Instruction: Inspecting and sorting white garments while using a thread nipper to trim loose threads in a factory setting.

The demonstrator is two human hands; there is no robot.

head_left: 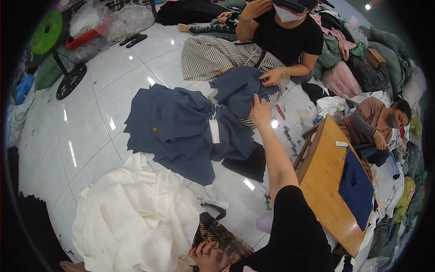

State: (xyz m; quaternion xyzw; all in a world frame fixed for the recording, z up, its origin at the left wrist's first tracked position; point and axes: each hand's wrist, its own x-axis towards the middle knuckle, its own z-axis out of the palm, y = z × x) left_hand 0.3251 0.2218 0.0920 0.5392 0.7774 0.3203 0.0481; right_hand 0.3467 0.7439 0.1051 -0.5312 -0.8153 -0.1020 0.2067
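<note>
Black sleeve (292, 226) foremost, the right hand (261, 112) touches blue-grey cloth (238, 88), grip unclear; left hand (209, 257) lies loose on patterned fabric (222, 238). Likely step: positioning cloth, next needing careful fingertips.

The slate-blue cut cloth (154, 111) looks matt and closely woven, bearing a white paper-like strip (214, 131), while the heaped white fabric (131, 217) shows a faint, soft sheen over crumpled folds. The pale floor tiles (88, 149) are hard, smooth and glossy, mirroring bright lights. The tabletop (312, 181) is smooth, slightly shiny wood under matt navy cloth (355, 186), and the clear bags (131, 22) are thin, wrinkled, shiny plastic beside a red plastic tub (86, 40).
</note>
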